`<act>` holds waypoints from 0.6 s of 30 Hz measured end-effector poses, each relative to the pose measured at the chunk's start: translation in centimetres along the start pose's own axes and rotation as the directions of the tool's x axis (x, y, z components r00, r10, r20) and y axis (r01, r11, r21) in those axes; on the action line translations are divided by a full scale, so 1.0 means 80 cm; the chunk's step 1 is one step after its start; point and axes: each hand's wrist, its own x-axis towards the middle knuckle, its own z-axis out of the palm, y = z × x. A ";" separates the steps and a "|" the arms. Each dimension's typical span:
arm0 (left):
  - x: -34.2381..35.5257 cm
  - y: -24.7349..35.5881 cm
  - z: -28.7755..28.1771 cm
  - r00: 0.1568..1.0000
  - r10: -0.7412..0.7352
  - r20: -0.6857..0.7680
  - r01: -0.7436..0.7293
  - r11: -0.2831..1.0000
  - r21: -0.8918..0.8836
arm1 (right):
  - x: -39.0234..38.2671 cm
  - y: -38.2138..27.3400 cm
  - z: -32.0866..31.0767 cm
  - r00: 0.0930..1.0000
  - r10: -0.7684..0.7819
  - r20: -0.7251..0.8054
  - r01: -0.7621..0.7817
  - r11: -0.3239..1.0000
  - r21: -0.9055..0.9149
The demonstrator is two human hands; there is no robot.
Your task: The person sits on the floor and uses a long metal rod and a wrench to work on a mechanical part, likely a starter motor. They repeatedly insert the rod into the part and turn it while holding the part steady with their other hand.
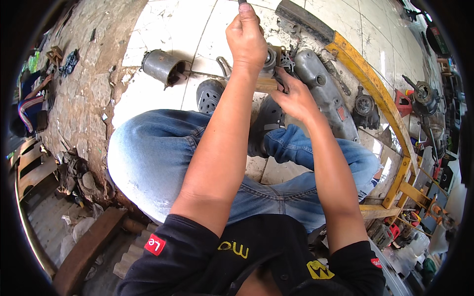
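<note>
My left hand (247, 42) is raised at the top middle, closed round a dark handle (242, 1) whose far end lies outside the picture. Lower and to the right, my right hand (296, 97) has bent fingers at the end of a small wooden block (265, 85). What those fingers grip is largely hidden. Against the block sits a round grey metal part (270, 58), half covered by my left wrist. A grey metal cover (318, 76) lies just right of my right hand. Left of my left forearm is an open-ended black metal cylinder (163, 68).
A yellow metal frame (368, 74) curves along the right side. Beyond it lie a dark machine part (365, 104) and a red stand (404, 102). Dark clogs (210, 96) are on my feet on the white tiles (207, 24). Someone sits at far left, near a blue cloth (69, 62).
</note>
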 end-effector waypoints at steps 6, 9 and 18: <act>0.000 0.000 0.002 1.000 0.004 -0.027 -0.004 1.000 0.004 | -0.006 -0.013 0.004 0.997 -0.010 -0.071 0.005 0.997 -0.075; 0.001 0.001 0.001 1.000 -0.006 -0.020 0.006 1.000 0.000 | -0.012 -0.027 0.012 0.997 0.046 -0.056 -0.050 0.995 -0.083; 0.005 -0.003 0.000 1.000 0.004 0.011 -0.003 0.997 -0.081 | -0.016 -0.057 0.042 0.991 0.101 -0.090 -0.122 0.951 -0.284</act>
